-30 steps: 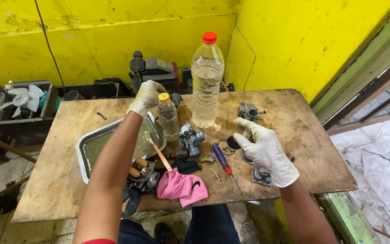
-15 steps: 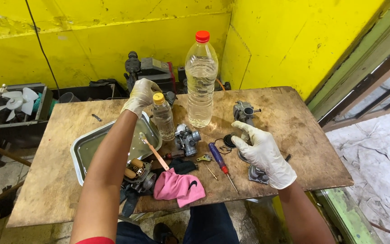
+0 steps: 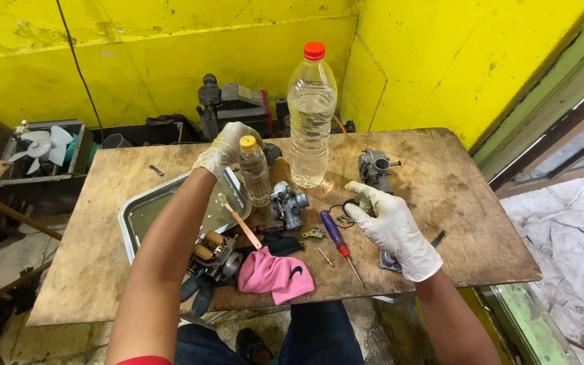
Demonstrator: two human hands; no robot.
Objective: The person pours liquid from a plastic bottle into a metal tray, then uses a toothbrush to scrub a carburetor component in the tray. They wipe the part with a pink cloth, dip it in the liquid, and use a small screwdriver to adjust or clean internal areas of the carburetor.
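My left hand (image 3: 228,147), in a white glove, reaches forward beside a small clear bottle with a yellow cap (image 3: 254,172); its fingers curl near the bottle's top. My right hand (image 3: 393,226), also gloved, rests on the wooden table (image 3: 454,203) with fingers apart, just in front of a grey carburetor (image 3: 374,166). A second carburetor (image 3: 288,205) sits between the hands. A blue-handled screwdriver (image 3: 337,240) lies left of my right hand. A large clear bottle with a red cap (image 3: 311,118) stands behind.
A metal tray (image 3: 144,215) lies under my left arm, with a toothbrush (image 3: 239,220) on its edge. A pink cloth (image 3: 275,276) and another engine part (image 3: 214,253) sit at the near edge. Machines and a white fan (image 3: 40,145) stand against the yellow wall.
The view has shifted slightly. My right hand has moved a little toward the far carburetor. My left hand stays at the small bottle.
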